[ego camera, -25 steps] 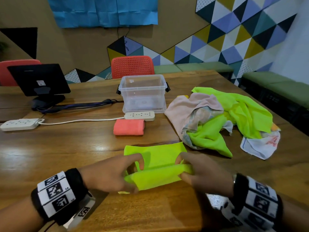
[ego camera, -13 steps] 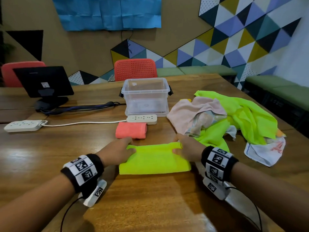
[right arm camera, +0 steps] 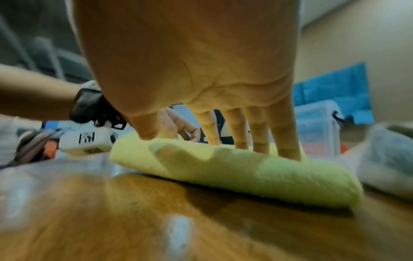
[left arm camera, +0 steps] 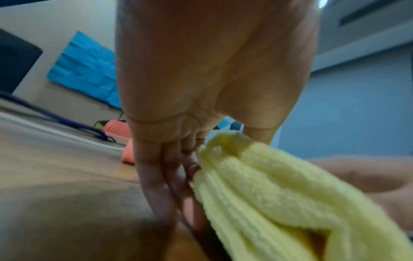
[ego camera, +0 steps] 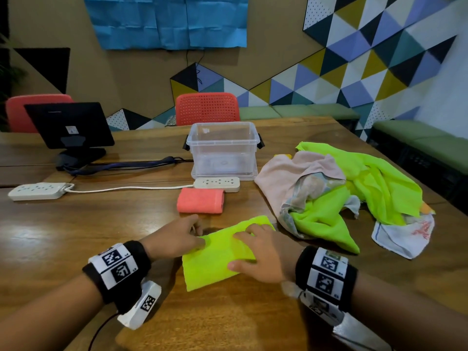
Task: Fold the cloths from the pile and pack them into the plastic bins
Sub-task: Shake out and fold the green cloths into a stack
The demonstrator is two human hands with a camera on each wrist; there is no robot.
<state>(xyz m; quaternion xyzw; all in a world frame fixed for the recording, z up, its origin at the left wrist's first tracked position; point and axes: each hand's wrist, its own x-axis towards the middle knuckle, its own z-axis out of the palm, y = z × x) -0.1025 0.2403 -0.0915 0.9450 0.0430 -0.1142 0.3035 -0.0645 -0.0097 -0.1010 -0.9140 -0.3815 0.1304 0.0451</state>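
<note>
A folded neon yellow-green cloth lies at an angle on the wooden table in front of me. My right hand lies flat on top of it, its straight fingers pressing the cloth down. My left hand is at the cloth's left end. There the layered edge sits between its thumb and long fingers. A folded coral cloth lies just beyond. Behind it stands a clear plastic bin. The pile of loose cloths sprawls at the right.
Two white power strips and their cord cross the table before the bin. A black monitor stands at the back left, with red chairs behind the table. A green bench runs along the right wall.
The cloth's near half was folded over and laid flat. It has since turned to an angle. My right hand moved onto its top and my left hand took its left end.
</note>
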